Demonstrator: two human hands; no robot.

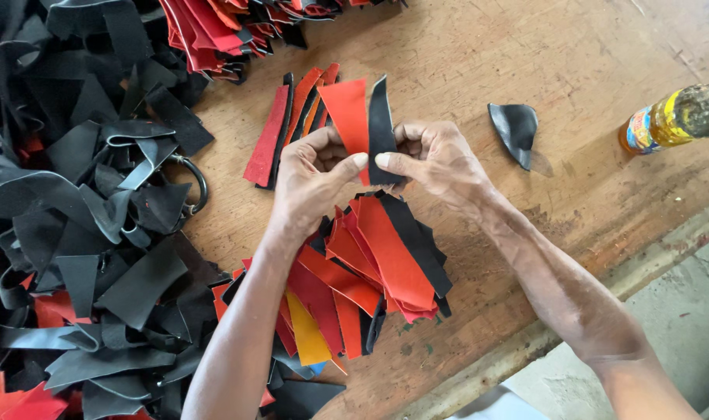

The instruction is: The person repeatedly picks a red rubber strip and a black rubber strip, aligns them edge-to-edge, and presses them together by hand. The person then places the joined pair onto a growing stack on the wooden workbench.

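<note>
My left hand pinches an orange leather strip and my right hand pinches a black leather strip. The two strips stand side by side, touching, above the wooden table. Just behind them lies a fanned row of red, orange and black strips. Under my wrists sits a loose heap of red, orange, yellow and black pieces.
A big pile of black leather scraps fills the left side, with a metal ring in it. More red pieces lie at the top. A single black piece and a lying bottle of yellow liquid are at the right. The table's edge runs diagonally at lower right.
</note>
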